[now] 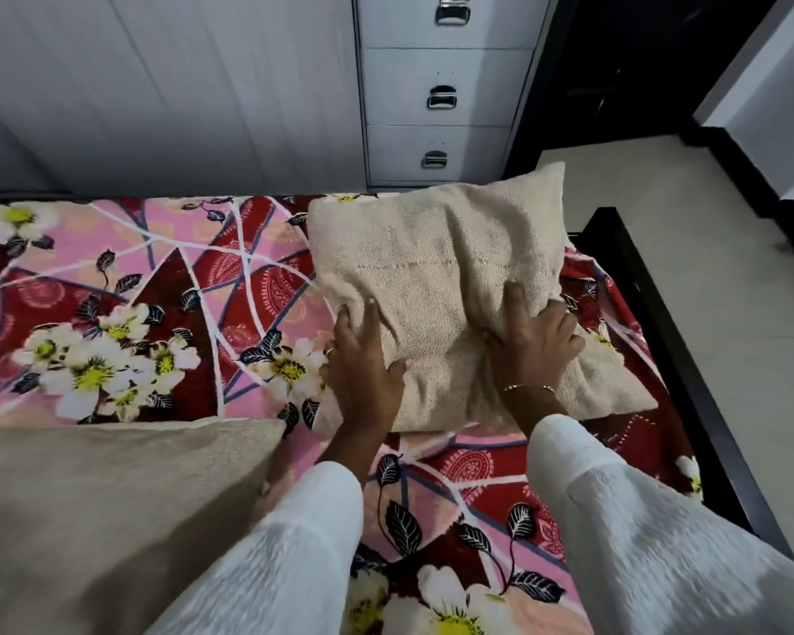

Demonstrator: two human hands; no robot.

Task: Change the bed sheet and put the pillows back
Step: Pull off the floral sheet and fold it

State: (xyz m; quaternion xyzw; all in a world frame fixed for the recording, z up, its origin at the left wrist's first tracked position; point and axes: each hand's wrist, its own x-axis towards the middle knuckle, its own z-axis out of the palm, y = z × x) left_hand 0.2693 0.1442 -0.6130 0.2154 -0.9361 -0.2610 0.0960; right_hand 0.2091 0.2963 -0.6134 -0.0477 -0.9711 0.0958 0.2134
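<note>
White textured long sleeves [652, 533], thin gold bangle [529, 388], finger ring [329, 352]

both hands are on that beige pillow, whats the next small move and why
Probably let go and reach for the second pillow. The beige pillow already lies on the floral sheet at the bed's end, with left hand and right hand pressing it.

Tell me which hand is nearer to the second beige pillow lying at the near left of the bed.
Left. The left hand presses the near-left edge of the far pillow, just beyond the second pillow. The right hand presses farther right.
</note>
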